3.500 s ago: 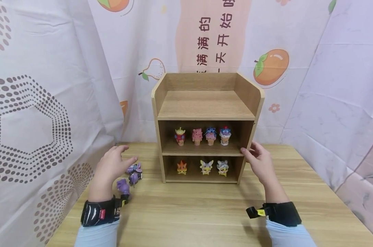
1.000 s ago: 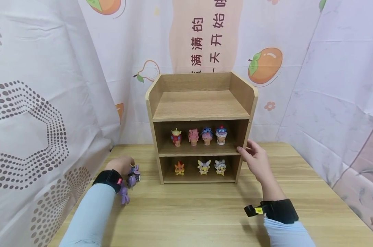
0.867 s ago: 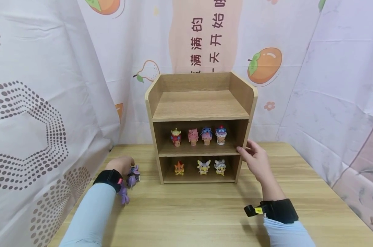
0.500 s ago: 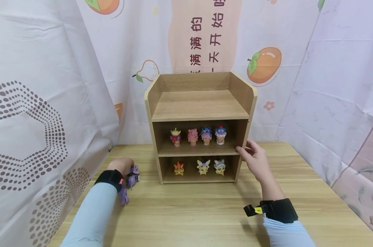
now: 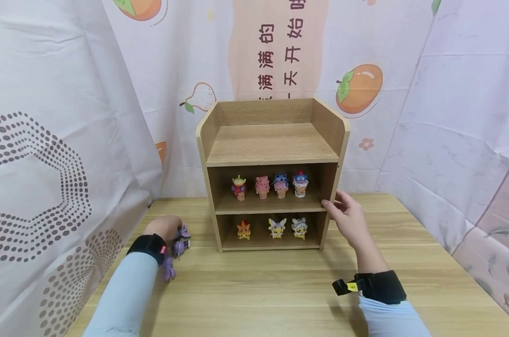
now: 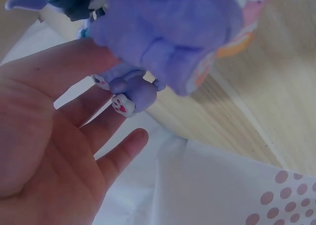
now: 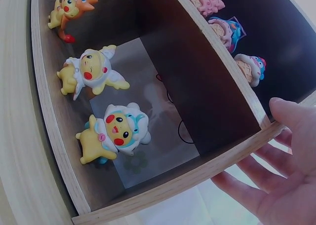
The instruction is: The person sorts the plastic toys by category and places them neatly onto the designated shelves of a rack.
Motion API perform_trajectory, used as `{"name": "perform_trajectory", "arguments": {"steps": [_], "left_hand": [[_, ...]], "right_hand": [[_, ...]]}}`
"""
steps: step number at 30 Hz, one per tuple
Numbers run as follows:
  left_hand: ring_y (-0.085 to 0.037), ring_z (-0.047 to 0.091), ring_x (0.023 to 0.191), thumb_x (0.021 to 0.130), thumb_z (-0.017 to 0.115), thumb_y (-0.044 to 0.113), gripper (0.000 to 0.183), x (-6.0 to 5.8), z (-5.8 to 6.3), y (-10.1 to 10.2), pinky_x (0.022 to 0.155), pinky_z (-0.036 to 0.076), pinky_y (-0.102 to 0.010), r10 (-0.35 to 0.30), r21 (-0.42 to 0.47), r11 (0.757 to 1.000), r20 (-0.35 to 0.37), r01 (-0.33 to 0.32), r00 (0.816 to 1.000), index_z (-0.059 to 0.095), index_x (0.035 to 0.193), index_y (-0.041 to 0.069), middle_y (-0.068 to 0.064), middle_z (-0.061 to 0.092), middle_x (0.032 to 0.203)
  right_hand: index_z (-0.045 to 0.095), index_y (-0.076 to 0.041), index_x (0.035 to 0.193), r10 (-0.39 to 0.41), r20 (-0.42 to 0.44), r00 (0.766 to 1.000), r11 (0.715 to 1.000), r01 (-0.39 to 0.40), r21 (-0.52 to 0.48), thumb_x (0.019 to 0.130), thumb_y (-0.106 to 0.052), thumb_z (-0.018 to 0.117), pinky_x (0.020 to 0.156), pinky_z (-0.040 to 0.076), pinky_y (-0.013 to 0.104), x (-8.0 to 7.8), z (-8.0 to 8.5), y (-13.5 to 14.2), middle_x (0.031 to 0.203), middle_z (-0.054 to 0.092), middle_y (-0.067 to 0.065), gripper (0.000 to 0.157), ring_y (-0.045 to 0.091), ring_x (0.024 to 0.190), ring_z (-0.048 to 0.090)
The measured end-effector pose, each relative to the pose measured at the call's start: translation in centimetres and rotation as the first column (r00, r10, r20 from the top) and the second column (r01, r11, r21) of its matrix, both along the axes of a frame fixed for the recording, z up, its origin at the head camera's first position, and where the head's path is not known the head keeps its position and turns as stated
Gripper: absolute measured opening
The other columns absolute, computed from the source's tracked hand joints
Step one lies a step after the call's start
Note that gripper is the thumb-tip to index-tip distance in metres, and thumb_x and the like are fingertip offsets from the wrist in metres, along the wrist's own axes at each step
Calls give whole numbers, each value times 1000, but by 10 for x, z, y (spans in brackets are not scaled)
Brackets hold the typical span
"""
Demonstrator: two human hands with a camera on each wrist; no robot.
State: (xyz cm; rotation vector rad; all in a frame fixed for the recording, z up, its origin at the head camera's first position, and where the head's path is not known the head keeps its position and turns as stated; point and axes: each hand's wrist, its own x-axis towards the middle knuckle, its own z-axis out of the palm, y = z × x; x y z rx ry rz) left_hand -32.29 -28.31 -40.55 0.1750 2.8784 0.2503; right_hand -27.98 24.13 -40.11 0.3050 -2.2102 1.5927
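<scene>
My left hand (image 5: 163, 228) reaches down among several small purple figurines (image 5: 178, 247) at the table's left. In the left wrist view a purple figurine with white, heart-marked soles (image 6: 131, 96) lies against its fingers. A larger purple figurine (image 6: 168, 27) stands blurred in front and hides some fingertips, so a firm pinch cannot be confirmed. My right hand (image 5: 349, 220) grips the right side panel of a wooden shelf (image 5: 275, 142), thumb at the panel's front edge, other fingers along its outer face. Yellow figurines in animal hoods (image 7: 116, 131) stand on the bottom level.
On the shelf's middle level stand several ice-cream-cone figurines (image 5: 262, 187) in a row. The top level shows bare wood. Printed cloth (image 5: 187, 51) hangs close behind the shelf and down both sides of the table (image 5: 254, 290).
Since the oldest frame my left hand has lowered from above onto the purple figurines, where it has stayed for the last second. My right hand keeps its hold on the shelf.
</scene>
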Motion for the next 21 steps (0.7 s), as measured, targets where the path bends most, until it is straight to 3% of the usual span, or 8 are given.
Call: {"name": "perform_trajectory", "arguments": {"steps": [6,10,17,21], "left_hand": [[-31,61,96,90,62,-1,37,0,-2,-2,95,48,-57,27,46,999,-11,-26,1000,72,122,14,-8,68,106],[-31,60,97,88,69,0,42,0,-4,-4,94,49,-55,41,101,994,-30,-38,999,68,129,11,-12,66,110],[-29,61,103,77,91,32,64,-7,-9,-12,93,51,-56,21,144,990,-157,2,987,66,131,10,-14,66,121],[-28,62,97,74,92,32,68,-7,-4,-12,89,53,-53,27,217,976,-180,13,983,65,132,9,-13,67,116]], "right_hand": [[52,2,145,0,3,1000,1000,0,-3,101,-27,68,77,57,19,1,0,0,135,57,26,55,44,126,55],[51,2,145,2,5,1000,1000,-2,0,101,-27,67,78,56,19,1,0,0,136,56,27,56,45,127,54],[49,3,147,1,10,1000,1000,-1,17,101,-29,66,77,57,19,2,2,0,139,54,27,58,47,129,52],[50,2,146,3,9,1000,1000,-3,14,101,-29,67,77,57,19,2,2,0,138,56,26,57,45,128,53]]}}
